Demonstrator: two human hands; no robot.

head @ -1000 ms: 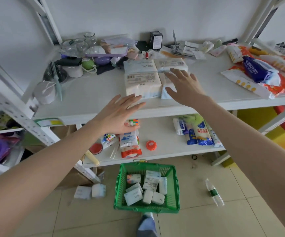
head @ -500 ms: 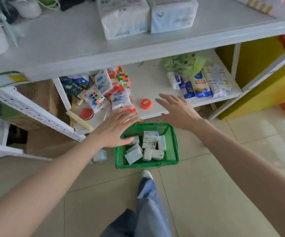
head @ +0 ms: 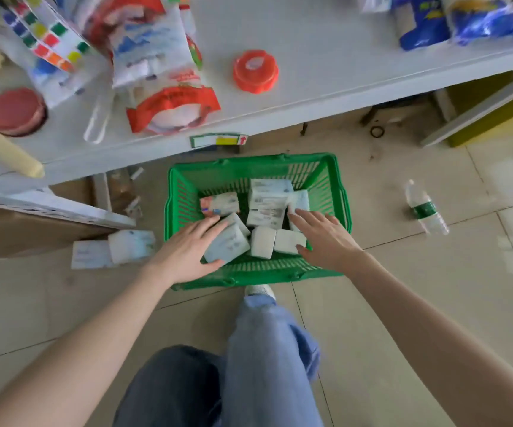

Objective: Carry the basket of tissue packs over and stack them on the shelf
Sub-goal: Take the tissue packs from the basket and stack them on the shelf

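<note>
From the head view, both hands reach down into the green basket [head: 335, 192], which sits on the floor tiles [head: 403, 303] just in front of the lower shelf [head: 326, 72]; the left hand [head: 184, 251] has its fingers [head: 209, 224] spread along the top of one tissue pack [head: 229, 243] with the thumb at its near edge, touching it, though whether it truly grips is hard to tell; the right hand [head: 326, 238] lies open, fingers [head: 299, 217] loosely splayed over the packs at the right side, thumb beside a white pack [head: 289, 241]; the loose packs [head: 267, 198] under its palm are hidden; the shelf's goods are cut off at the top edge and blurred; two more packs [head: 113, 251] lie on the floor left of the basket; half a second ago the hands hovered above the basket near the shelf edge, and now they are down among the packs, the view much closer.
</note>
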